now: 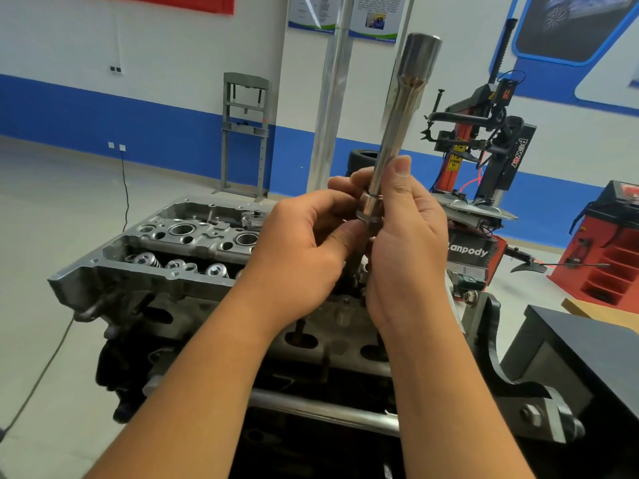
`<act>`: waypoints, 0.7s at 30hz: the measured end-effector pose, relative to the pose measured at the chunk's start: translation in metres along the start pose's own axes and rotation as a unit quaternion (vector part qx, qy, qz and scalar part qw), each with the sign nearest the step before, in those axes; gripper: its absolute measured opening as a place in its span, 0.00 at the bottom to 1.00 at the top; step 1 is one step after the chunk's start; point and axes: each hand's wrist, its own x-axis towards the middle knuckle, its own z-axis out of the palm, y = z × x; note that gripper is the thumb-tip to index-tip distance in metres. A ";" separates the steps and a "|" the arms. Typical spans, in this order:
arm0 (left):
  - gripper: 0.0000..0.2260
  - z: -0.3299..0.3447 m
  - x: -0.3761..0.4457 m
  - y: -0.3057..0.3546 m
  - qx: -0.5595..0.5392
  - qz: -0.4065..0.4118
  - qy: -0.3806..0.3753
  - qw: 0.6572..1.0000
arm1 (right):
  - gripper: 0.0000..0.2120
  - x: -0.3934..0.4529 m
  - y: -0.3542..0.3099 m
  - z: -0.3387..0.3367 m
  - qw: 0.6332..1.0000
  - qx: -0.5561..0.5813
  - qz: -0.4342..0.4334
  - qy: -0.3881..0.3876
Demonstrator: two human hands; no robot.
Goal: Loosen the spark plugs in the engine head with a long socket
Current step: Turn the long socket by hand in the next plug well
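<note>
A long chrome socket [404,108] stands nearly upright in front of me, its wide open end up. My right hand [404,243] grips its lower part, thumb along the shaft. My left hand [304,243] pinches the socket's bottom end, where a dark tool piece runs down between my palms, mostly hidden. Below and behind my hands lies the grey aluminium engine head [179,243], with round spark plug wells and valve springs showing on its left half. My hands hide its right half.
The engine sits on a stand with a steel bracket [539,406] at the right. A black cabinet [587,347] is at the far right. Behind stand a red-black tyre changer [484,150], a red wheel balancer [608,243], a grey press frame [245,133] and a steel pole [328,108].
</note>
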 end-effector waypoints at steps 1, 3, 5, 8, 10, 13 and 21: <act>0.09 0.001 0.000 -0.001 0.007 -0.001 0.012 1.000 | 0.16 0.000 0.000 0.000 1.000 0.004 -0.002 0.000; 0.07 0.001 -0.001 -0.002 0.025 -0.002 0.036 0.999 | 0.17 0.000 0.000 0.000 1.000 0.000 -0.012 0.002; 0.07 0.002 -0.001 -0.002 0.035 0.002 0.049 0.998 | 0.17 0.001 0.002 -0.001 0.999 -0.021 -0.026 0.011; 0.10 -0.001 0.001 0.000 0.036 -0.002 0.018 0.999 | 0.18 0.002 0.005 -0.002 0.997 -0.061 -0.045 0.021; 0.14 -0.003 0.002 0.000 0.036 -0.011 -0.036 0.999 | 0.18 0.003 0.005 -0.002 0.995 -0.078 -0.053 0.018; 0.18 -0.002 0.001 0.001 0.041 -0.016 -0.050 0.998 | 0.18 0.003 0.006 -0.002 0.997 -0.062 -0.034 0.011; 0.15 0.003 0.000 -0.003 0.074 -0.017 0.054 0.996 | 0.12 0.003 0.007 -0.004 0.999 -0.040 -0.030 0.005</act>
